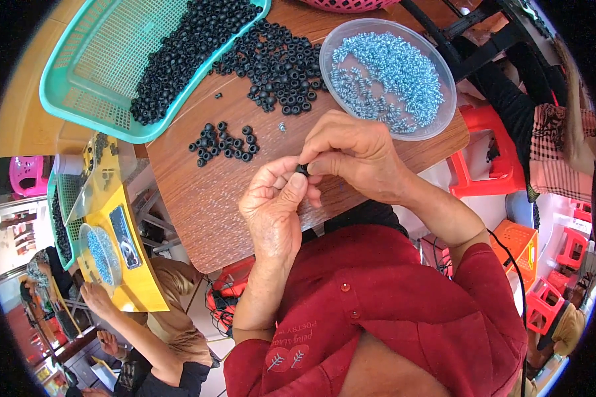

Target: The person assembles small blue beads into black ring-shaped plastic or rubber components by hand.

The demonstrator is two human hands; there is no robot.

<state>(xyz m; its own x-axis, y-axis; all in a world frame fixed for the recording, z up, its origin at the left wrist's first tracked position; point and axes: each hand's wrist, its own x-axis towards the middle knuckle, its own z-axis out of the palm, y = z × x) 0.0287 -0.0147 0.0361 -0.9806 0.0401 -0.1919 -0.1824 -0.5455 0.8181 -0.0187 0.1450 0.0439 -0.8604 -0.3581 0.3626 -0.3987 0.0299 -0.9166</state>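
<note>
My left hand (277, 198) pinches one small black round part (302, 169) between thumb and fingers, over the near side of the wooden table. The fingertips of my right hand (357, 155) are pressed together right at the top of that part; whatever they hold there is hidden. Beyond my hands a single small shiny piece (282, 126) lies on the wood. Left of it sits a loose group of black round parts with holes (225, 142). A larger heap of the same parts (278, 66) spreads farther back.
A turquoise mesh basket (53, 99) of black parts stands at the far left. A round translucent tray (451, 99) of light-blue shiny pieces is at the far right. To the left, another person's hand (98, 301) is beside a yellow table (153, 291). Red stools (493, 182) stand right.
</note>
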